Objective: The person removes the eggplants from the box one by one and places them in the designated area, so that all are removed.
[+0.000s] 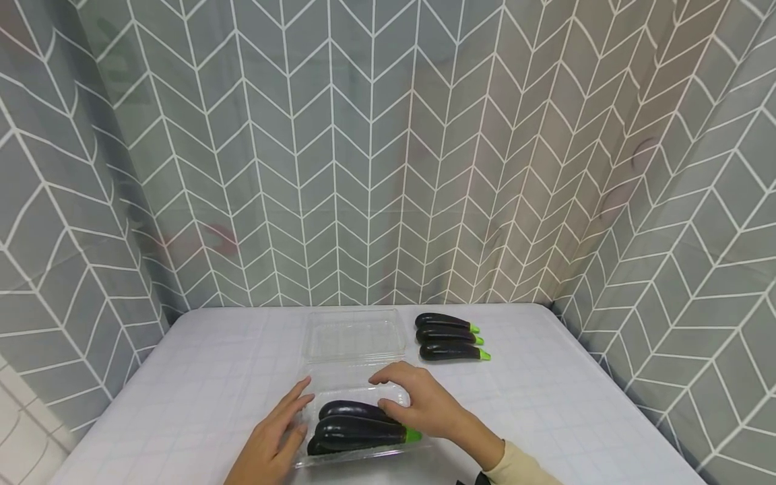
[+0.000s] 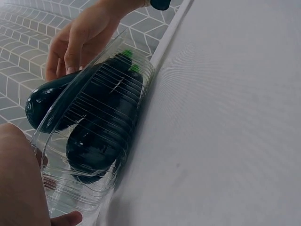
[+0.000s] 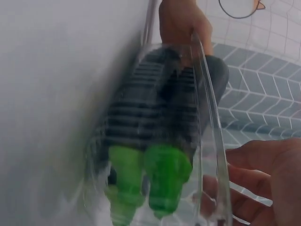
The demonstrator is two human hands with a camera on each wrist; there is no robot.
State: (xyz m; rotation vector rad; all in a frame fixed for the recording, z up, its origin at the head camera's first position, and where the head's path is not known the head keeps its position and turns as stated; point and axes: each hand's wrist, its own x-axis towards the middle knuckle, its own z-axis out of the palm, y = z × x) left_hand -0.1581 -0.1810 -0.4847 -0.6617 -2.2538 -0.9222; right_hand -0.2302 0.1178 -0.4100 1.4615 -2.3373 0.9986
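Dark purple eggplants (image 1: 358, 431) with green stem ends lie in the near half of an open clear plastic clamshell box (image 1: 358, 459). At the box's left end, my left hand (image 1: 271, 434) touches the rim with fingers extended. My right hand (image 1: 427, 403) is over the right end, its thumb by the uppermost eggplant and its fingers bent loosely with a gap to the thumb. In the left wrist view, that eggplant (image 2: 42, 106) sits above the rim, leaning over the others. The right wrist view shows green stem ends (image 3: 164, 176) through the clear wall.
The box's clear lid (image 1: 354, 339) lies folded back on the white-covered table (image 1: 200, 377). Three more eggplants (image 1: 448, 351) lie in a stack of rows right of the lid. A grey herringbone-patterned curtain (image 1: 364, 168) hangs behind and along the sides.
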